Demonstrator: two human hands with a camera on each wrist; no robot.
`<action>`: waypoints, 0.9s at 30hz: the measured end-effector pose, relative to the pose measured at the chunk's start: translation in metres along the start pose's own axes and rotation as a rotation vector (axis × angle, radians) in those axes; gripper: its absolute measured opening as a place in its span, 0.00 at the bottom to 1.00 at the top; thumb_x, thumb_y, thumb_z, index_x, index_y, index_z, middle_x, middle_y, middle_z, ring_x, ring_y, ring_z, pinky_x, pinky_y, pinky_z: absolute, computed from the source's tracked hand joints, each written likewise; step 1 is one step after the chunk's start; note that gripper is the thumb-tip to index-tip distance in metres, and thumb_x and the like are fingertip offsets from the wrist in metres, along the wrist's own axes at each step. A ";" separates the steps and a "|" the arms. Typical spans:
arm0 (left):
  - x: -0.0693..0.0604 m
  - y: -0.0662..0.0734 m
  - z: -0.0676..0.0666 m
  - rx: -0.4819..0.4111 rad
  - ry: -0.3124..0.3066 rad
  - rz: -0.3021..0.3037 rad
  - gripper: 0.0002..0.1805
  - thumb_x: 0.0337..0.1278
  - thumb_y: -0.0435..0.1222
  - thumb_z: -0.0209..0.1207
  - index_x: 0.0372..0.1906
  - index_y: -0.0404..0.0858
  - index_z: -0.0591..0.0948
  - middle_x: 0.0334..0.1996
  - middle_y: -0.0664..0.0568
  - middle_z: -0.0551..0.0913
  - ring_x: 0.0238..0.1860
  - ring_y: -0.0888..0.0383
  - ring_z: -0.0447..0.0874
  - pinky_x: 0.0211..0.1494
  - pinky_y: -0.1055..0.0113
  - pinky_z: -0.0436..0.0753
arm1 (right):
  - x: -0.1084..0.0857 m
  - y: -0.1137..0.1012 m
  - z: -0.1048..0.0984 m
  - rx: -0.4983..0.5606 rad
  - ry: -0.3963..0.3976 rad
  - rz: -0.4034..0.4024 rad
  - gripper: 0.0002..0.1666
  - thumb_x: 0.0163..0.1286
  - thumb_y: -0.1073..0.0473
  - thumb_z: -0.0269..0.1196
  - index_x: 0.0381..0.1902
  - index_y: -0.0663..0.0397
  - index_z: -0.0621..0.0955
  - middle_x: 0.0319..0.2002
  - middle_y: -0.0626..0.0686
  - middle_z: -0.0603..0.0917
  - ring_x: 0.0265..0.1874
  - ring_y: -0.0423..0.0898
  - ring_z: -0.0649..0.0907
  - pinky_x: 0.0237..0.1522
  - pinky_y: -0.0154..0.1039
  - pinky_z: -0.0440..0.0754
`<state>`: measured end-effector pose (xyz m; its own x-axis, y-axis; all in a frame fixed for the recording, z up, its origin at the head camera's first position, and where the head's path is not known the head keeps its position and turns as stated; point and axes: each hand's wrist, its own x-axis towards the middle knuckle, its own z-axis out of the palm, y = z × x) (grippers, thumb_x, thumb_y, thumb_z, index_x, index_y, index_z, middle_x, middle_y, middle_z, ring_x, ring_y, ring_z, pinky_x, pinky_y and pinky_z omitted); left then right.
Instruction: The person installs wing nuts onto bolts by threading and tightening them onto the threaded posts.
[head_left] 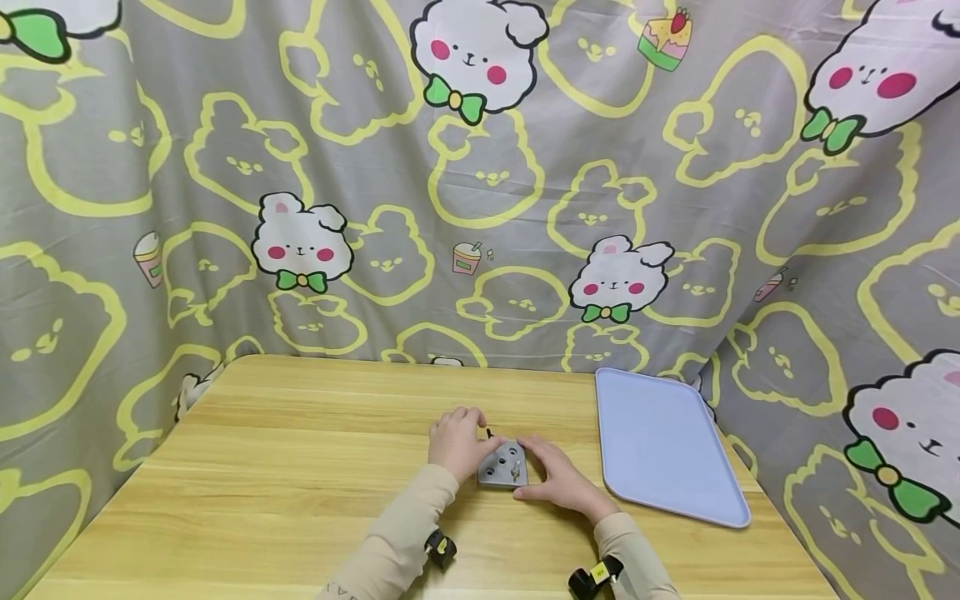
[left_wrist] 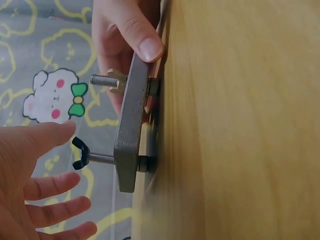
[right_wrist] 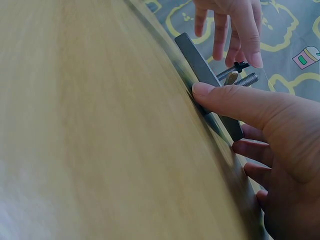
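Observation:
A grey metal plate (head_left: pixel 495 478) with several holes lies low over the table, raised on bolt heads beneath it in the left wrist view. Two threaded bolts stick up through it. One carries a black wing nut (left_wrist: pixel 81 153) at its top, the other a brass-coloured wing nut (left_wrist: pixel 119 81) close to the plate. My right hand (head_left: pixel 558 481) holds the plate by its edges, thumb on the near side and fingers on the far side. Beside the black wing nut, my left hand (head_left: pixel 455 447) has thumb and fingers spread, apart from the nut.
A pale blue tray (head_left: pixel 667 450) lies on the wooden table (head_left: pixel 300 467) to the right of the plate. Behind the table hangs a grey patterned curtain (head_left: pixel 405 175), which also lines both sides. Each wrist wears a black camera (head_left: pixel 441 549).

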<state>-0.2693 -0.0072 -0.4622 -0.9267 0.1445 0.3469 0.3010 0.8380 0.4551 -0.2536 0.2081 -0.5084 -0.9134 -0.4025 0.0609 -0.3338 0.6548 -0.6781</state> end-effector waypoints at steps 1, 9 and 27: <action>0.000 0.000 0.000 0.003 0.007 0.003 0.22 0.47 0.58 0.68 0.35 0.45 0.80 0.37 0.51 0.84 0.42 0.49 0.81 0.52 0.45 0.76 | 0.000 0.000 0.000 -0.001 0.001 0.002 0.54 0.55 0.42 0.72 0.73 0.56 0.63 0.73 0.65 0.63 0.74 0.66 0.56 0.71 0.70 0.51; -0.002 0.002 0.000 0.007 0.035 0.018 0.20 0.48 0.56 0.68 0.34 0.45 0.81 0.37 0.50 0.85 0.42 0.47 0.82 0.53 0.44 0.76 | 0.000 -0.002 0.000 -0.002 0.003 0.007 0.54 0.55 0.42 0.72 0.73 0.56 0.63 0.73 0.65 0.63 0.74 0.66 0.56 0.71 0.70 0.52; 0.001 -0.003 0.002 -0.040 -0.038 0.015 0.16 0.50 0.54 0.68 0.36 0.48 0.81 0.39 0.51 0.85 0.45 0.47 0.82 0.54 0.41 0.75 | 0.000 -0.004 0.000 0.006 -0.001 0.009 0.54 0.55 0.43 0.72 0.73 0.56 0.63 0.73 0.66 0.62 0.74 0.68 0.56 0.70 0.72 0.52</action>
<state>-0.2717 -0.0087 -0.4650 -0.9298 0.1776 0.3224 0.3229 0.8139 0.4830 -0.2522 0.2061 -0.5059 -0.9163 -0.3970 0.0537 -0.3237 0.6547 -0.6830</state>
